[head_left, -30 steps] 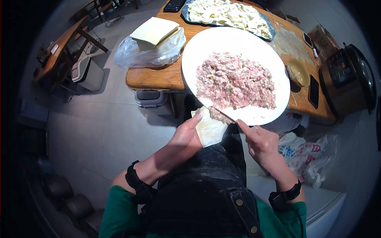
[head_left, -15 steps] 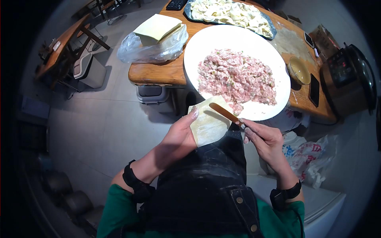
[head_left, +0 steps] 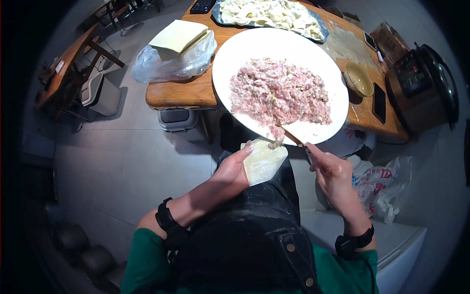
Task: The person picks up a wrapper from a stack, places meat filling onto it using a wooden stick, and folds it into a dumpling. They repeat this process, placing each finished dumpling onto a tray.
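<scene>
My left hand (head_left: 231, 172) grips a thin, pale, floury dough wrapper (head_left: 266, 164), thumb over its near face, just below the plate's front rim. In my right hand (head_left: 334, 171) is a narrow wooden spatula (head_left: 293, 137), its tip buried in pink minced meat at the wrapper's top edge. A clump of that meat hangs over the rim, by the wrapper. Behind, a large white plate (head_left: 259, 41) carries a heap of minced meat (head_left: 281, 93) flecked with green. A stack of square wrappers (head_left: 179, 35) rests on a clear plastic bag (head_left: 169, 68) at the left.
Beyond the plate, a dark tray (head_left: 318, 35) bears many folded dumplings (head_left: 269, 13). To the right are a small bowl (head_left: 359, 80), a phone (head_left: 379, 103) and a black cooker (head_left: 423, 88). A lidded bin (head_left: 178, 121) stands under the wooden table (head_left: 181, 95).
The spatula has gone from lying over the wrapper to the meat at the plate's front rim, and its tip now carries a clump. The table and plate appear shifted slightly left and up.
</scene>
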A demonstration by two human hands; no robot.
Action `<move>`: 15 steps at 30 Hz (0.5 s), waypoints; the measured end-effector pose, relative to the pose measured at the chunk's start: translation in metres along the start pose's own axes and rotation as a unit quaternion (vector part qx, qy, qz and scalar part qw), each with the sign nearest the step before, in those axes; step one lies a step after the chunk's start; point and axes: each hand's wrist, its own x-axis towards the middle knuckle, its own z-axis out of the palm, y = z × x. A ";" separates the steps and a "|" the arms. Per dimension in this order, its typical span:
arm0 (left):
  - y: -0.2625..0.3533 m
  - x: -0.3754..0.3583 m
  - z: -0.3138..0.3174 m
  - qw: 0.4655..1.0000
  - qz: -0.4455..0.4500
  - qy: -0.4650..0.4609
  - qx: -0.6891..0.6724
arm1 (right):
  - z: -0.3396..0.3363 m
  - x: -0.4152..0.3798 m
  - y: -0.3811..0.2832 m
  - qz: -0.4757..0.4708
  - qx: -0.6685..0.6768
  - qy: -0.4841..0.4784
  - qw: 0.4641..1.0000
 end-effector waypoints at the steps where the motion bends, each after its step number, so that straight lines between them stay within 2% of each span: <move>1: 0.002 0.001 0.009 1.000 0.004 -0.013 -0.009 | 0.006 0.000 -0.001 -0.010 0.030 0.002 1.000; 4: 0.007 -0.001 0.017 0.999 0.011 -0.023 -0.025 | 0.020 -0.006 -0.003 -0.045 0.042 0.010 0.998; 6: 0.008 -0.006 0.019 0.999 0.038 0.003 -0.028 | 0.029 -0.009 -0.007 -0.170 -0.045 0.109 0.978; 7: 0.008 -0.009 0.019 0.999 0.037 0.007 -0.028 | 0.032 -0.011 -0.008 -0.175 -0.054 0.113 0.977; 10: 0.007 -0.016 0.014 0.999 0.048 0.024 -0.001 | 0.034 -0.023 -0.012 -0.145 -0.060 0.061 0.986; 13: 0.010 -0.027 0.001 0.998 0.055 0.004 0.016 | 0.024 -0.031 0.002 -0.139 -0.013 0.040 0.989; 14: 0.011 -0.031 0.000 0.996 0.081 -0.005 0.041 | 0.021 -0.030 0.001 -0.141 -0.010 0.040 0.989; 15: 0.012 -0.033 -0.001 0.992 0.106 -0.013 0.067 | 0.013 -0.029 -0.003 -0.072 0.101 0.017 0.992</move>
